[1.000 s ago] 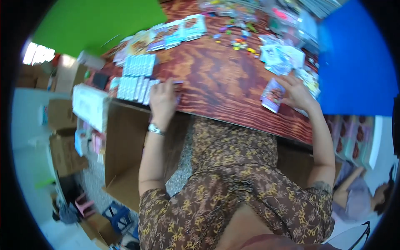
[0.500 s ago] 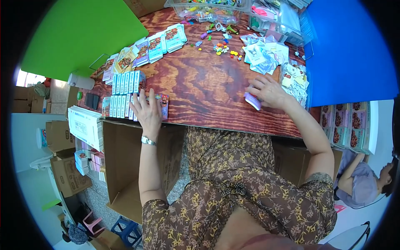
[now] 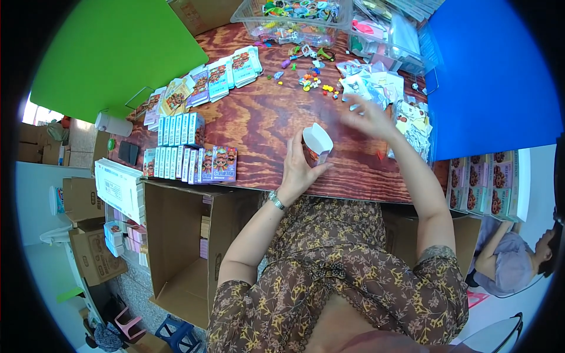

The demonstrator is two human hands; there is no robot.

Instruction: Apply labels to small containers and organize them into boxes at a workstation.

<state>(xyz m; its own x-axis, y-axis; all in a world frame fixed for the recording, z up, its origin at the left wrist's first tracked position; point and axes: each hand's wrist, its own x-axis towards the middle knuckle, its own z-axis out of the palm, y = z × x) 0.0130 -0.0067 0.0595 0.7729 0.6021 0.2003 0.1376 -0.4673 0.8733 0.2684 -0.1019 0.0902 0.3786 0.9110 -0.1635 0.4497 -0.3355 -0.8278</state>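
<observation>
Box (image 3: pixel 318 141): one small open carton, clasped by left hand (image 3: pixel 299 167). Right hand (image 3: pixel 368 117) blurred beyond it, fingers spread, empty. Upright boxes (image 3: pixel 188 165) in two rows left of it.

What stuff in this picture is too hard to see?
Head view:
- Right hand: motion-blurred, fingers unclear.
- Inside of small open box in left hand: contents can't be seen.
- Small toys in clear bin: too tiny, cut by top edge.
- Cardboard box interior: partly hidden by the arm.
</observation>
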